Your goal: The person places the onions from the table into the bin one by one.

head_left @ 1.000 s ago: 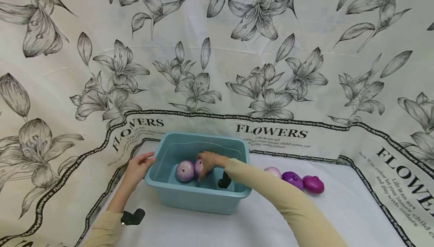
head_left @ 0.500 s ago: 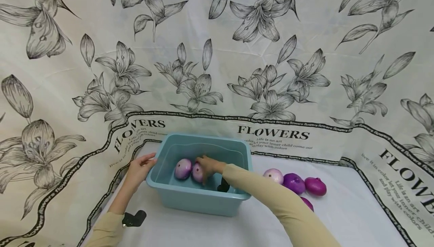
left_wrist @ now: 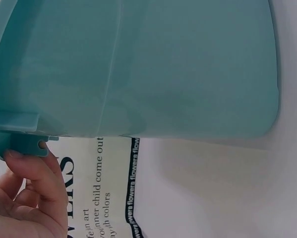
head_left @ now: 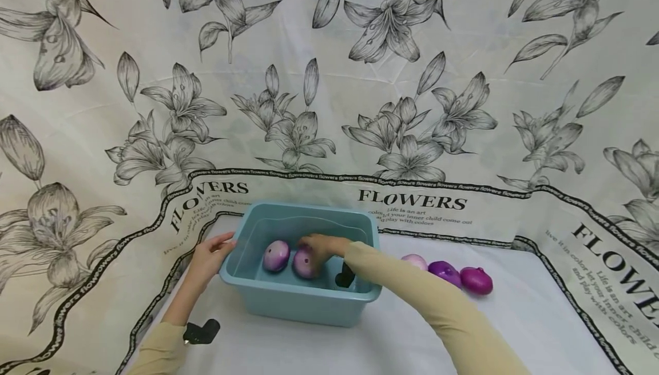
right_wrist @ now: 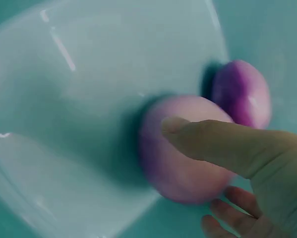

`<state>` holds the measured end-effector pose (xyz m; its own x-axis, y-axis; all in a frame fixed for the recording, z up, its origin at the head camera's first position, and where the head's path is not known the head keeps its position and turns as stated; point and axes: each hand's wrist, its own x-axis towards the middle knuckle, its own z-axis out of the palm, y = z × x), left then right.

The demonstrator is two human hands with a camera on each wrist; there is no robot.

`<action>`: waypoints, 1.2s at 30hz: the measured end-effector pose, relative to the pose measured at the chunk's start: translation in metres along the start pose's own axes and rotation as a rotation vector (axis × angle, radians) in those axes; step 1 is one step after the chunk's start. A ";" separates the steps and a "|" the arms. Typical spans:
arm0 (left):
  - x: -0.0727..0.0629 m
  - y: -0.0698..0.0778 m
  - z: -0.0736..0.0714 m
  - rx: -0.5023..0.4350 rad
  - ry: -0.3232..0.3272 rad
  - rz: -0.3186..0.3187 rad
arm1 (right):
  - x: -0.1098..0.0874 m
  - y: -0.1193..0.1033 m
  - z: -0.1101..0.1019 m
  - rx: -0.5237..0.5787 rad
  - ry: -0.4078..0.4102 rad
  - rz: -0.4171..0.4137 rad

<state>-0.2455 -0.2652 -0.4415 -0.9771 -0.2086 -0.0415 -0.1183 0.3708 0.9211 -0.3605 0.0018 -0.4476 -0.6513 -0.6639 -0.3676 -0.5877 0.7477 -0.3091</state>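
Observation:
A blue-green plastic tub [head_left: 304, 306] stands on the white-covered table, with two red onions inside. My left hand [head_left: 208, 258] grips the tub's left rim; in the left wrist view its curled fingers [left_wrist: 44, 173] meet the underside of the rim. Inside the tub, my right hand [head_left: 321, 247] holds the right-hand onion [head_left: 304, 263]. In the right wrist view, the thumb [right_wrist: 207, 141] lies across that onion and the other fingers are at its far side. The other onion [head_left: 276, 256] rests on the tub floor just to the left.
To the right of the tub, a pale onion [head_left: 415, 260], a purple onion [head_left: 445, 275] and a darker onion [head_left: 476, 280] lie in a row, partly behind my right sleeve [head_left: 427, 300]. A flower-printed cloth [head_left: 288, 135] hangs behind and around the table.
My right hand and the onion under it have shifted slightly right, widening the gap to the other onion. That other onion has turned a little. My left hand stays at the rim.

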 end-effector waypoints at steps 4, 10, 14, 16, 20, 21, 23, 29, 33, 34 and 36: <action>-0.001 0.000 0.001 0.006 0.000 0.001 | -0.018 0.010 -0.025 0.060 -0.033 -0.028; -0.003 0.002 0.001 0.010 -0.012 0.010 | -0.046 0.026 -0.062 0.191 -0.073 -0.141; -0.002 0.002 0.001 0.013 -0.017 -0.001 | -0.067 0.036 -0.078 0.236 -0.001 -0.208; -0.002 0.002 0.001 0.020 -0.019 0.000 | -0.078 0.042 -0.082 0.236 0.086 -0.210; -0.002 0.001 0.001 0.033 -0.017 -0.004 | -0.101 0.057 -0.083 0.256 0.265 -0.206; -0.003 0.002 0.002 0.037 -0.019 -0.005 | -0.106 0.062 -0.081 0.264 0.306 -0.208; -0.003 0.001 0.001 0.039 -0.019 -0.010 | -0.116 0.070 -0.078 0.280 0.374 -0.201; -0.003 0.000 -0.001 0.049 -0.031 -0.009 | -0.144 0.093 -0.066 0.293 0.515 -0.136; -0.003 -0.001 -0.001 0.047 -0.034 -0.011 | -0.158 0.107 -0.054 0.285 0.548 -0.106; -0.003 -0.001 -0.001 0.047 -0.034 -0.011 | -0.161 0.111 -0.051 0.279 0.552 -0.101; -0.003 -0.001 0.000 0.048 -0.036 -0.009 | -0.165 0.119 -0.044 0.265 0.557 -0.087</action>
<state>-0.2427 -0.2653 -0.4418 -0.9816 -0.1795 -0.0645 -0.1346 0.4122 0.9011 -0.3441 0.2002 -0.3854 -0.8009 -0.5771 0.1598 -0.5574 0.6209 -0.5512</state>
